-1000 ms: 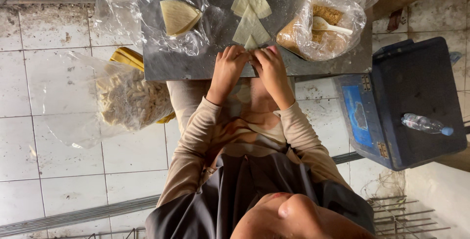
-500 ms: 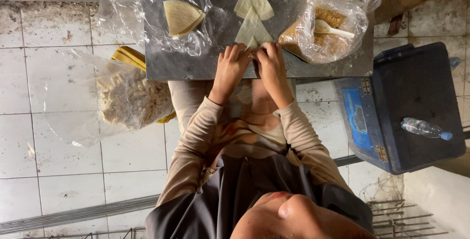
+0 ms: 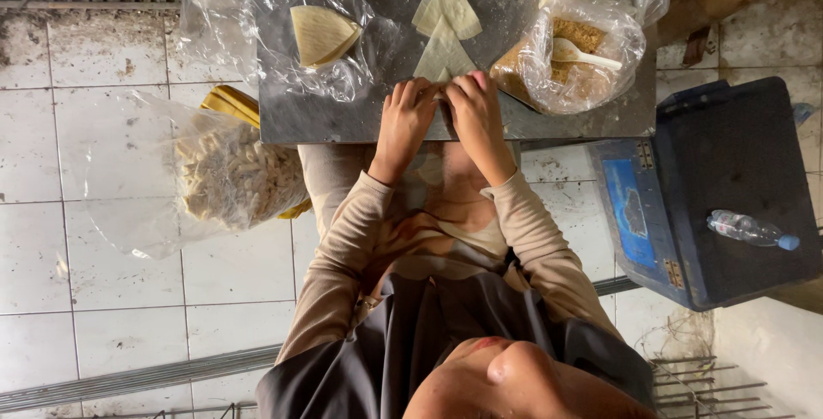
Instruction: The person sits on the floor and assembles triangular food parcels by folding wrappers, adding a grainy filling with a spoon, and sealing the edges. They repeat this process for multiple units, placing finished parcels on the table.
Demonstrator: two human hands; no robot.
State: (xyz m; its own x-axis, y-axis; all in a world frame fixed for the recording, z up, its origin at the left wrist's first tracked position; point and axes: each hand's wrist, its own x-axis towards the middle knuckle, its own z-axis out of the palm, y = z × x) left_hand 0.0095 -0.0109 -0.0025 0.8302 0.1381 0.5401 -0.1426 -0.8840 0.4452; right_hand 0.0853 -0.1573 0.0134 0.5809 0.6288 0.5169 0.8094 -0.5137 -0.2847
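- Left hand (image 3: 403, 123) and right hand (image 3: 476, 114) are meeting at the near edge of the metal tray (image 3: 343, 119), fingers curled down and pinching the bottom corner of a pale triangular wrapper (image 3: 443, 60) between them.
- That wrapper is lying flat on the tray; a second triangular wrapper (image 3: 446, 7) is lying just beyond it, tips touching.
- Left of the hands, a clear plastic bag (image 3: 257, 33) is sitting on the tray, holding a folded stack of wrappers (image 3: 321, 33).
- Right of the hands, another clear bag (image 3: 591, 50) is holding brown crumbly filling with a white spoon (image 3: 583, 54) sticking in it.
- On the tiled floor (image 3: 86, 170) left of the tray, a big clear bag of pale shreds (image 3: 227, 174) is lying over a yellow thing.
- Far right, a dark blue box (image 3: 720, 187) with a blue rectangular label on its side is carrying a plastic bottle (image 3: 750, 230) with a blue cap.
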